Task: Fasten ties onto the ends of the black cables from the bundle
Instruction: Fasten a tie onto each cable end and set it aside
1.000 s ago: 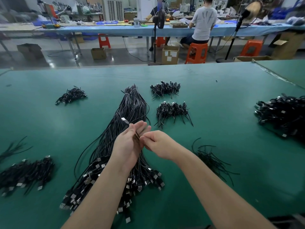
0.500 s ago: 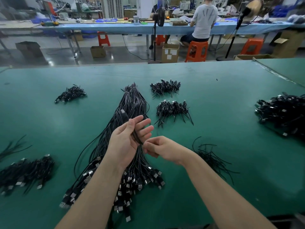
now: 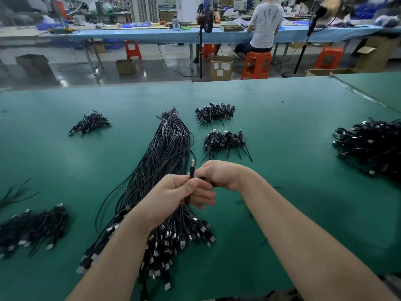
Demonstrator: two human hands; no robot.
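Observation:
A long bundle of black cables (image 3: 165, 153) lies down the middle of the green table (image 3: 282, 118), its metal plug ends fanned out near me. My left hand (image 3: 173, 196) grips one black cable (image 3: 191, 170) from it, plug end pointing up. My right hand (image 3: 219, 173) is curled beside that cable end, fingers turned away from me, pinching something thin and dark at the cable. What it pinches is mostly hidden.
Small heaps of tied black cables lie at back left (image 3: 90, 123), back middle (image 3: 214, 112), middle (image 3: 225, 142), left front (image 3: 32, 227) and far right (image 3: 371, 144). Loose black ties (image 3: 15, 192) lie at the left edge. A seated person (image 3: 264, 22) works at a far bench.
My right hand has risen and moved forward to the upper end of the held cable. My left hand turned, closing its fingers round the cable with the plug upright.

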